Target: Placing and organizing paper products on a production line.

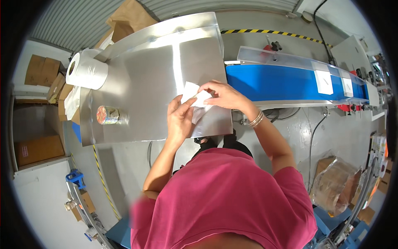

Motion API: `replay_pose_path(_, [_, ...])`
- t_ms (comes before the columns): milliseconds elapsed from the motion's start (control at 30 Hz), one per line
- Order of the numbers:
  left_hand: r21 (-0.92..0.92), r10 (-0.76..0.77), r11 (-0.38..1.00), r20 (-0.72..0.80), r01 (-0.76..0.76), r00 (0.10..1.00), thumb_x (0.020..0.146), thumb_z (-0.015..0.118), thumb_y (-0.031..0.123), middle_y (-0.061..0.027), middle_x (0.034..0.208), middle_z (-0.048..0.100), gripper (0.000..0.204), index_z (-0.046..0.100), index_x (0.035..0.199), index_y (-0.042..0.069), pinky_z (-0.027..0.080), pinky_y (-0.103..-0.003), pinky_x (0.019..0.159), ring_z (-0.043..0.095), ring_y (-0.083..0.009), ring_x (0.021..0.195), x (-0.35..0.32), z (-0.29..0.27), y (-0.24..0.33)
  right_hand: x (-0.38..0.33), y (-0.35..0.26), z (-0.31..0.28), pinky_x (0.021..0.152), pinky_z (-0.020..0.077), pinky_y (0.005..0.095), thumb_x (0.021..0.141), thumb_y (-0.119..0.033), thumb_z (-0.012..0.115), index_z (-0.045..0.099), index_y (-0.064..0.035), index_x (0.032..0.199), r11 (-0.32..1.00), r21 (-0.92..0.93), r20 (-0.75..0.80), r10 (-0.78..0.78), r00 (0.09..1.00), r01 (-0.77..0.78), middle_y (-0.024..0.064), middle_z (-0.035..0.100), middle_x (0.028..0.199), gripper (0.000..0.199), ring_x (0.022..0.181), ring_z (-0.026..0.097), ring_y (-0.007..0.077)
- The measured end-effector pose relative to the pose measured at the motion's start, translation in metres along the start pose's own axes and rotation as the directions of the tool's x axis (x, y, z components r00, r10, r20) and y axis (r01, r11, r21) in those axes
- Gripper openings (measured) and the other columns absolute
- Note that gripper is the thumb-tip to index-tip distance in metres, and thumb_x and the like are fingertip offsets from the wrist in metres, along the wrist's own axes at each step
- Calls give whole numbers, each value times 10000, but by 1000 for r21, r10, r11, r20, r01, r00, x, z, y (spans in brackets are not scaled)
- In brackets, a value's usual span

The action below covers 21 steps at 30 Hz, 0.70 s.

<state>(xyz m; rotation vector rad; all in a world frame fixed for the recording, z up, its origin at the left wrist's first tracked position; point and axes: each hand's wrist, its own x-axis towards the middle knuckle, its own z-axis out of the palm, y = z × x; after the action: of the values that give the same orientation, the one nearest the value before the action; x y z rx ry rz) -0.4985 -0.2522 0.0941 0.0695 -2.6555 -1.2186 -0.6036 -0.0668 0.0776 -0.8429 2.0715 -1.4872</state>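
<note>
Over the steel table (141, 83), near its right edge, both of my hands hold a small white piece (202, 98) that looks like folded paper or thin card. My left hand (180, 116) pinches it from the left between thumb and fingers. From the right, my right hand (226, 96) grips it with fingertips and thumb, partly covering it. A white flap (190, 89) stands up between the two hands; whether it is a separate piece I cannot tell. Two flat white squares (324, 82) (347, 87) lie on the blue conveyor belt (269, 82) to the right.
At the table's left stand a large white roll (89, 71) and a can with a colourful label (107, 115). Cardboard boxes (41, 70) are stacked beyond the left edge. A clear guard (282, 57) runs along the belt's far side. Clear plastic (336, 186) covers cardboard at the lower right.
</note>
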Motion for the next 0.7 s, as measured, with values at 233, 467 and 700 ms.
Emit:
replay_pose_path(233, [388, 206, 904, -29, -179, 978, 798, 644, 79, -145, 1024, 635, 175, 689, 967, 67, 400, -389, 874, 592, -286, 950, 10, -2, 1, -46, 50, -35, 716, 442, 251, 904, -247, 606, 525, -8, 1123, 991, 92, -275, 118, 954, -96, 24, 553, 868, 334, 798, 488, 70])
replay_pose_path(467, [385, 358, 852, 69, -356, 931, 743, 610, -36, -116, 955, 621, 239, 691, 938, 76, 476, -392, 761, 589, -290, 853, 17, 9, 12, -145, 130, -175, 653, 465, 322, 877, -319, 629, 588, -28, 1036, 872, -85, -876, 165, 452, -482, 149, 634, 827, 335, 719, 566, 173])
replay_pose_path(700, [246, 516, 787, 239, -566, 822, 659, 601, -61, -111, 961, 631, 302, 683, 917, 74, 490, -391, 749, 599, -296, 844, 25, 33, 31, -190, 155, -249, 844, 464, 448, 794, -382, 685, 566, -97, 1168, 411, -319, -945, -204, 255, -854, 164, 599, 1106, 485, 998, 567, 369])
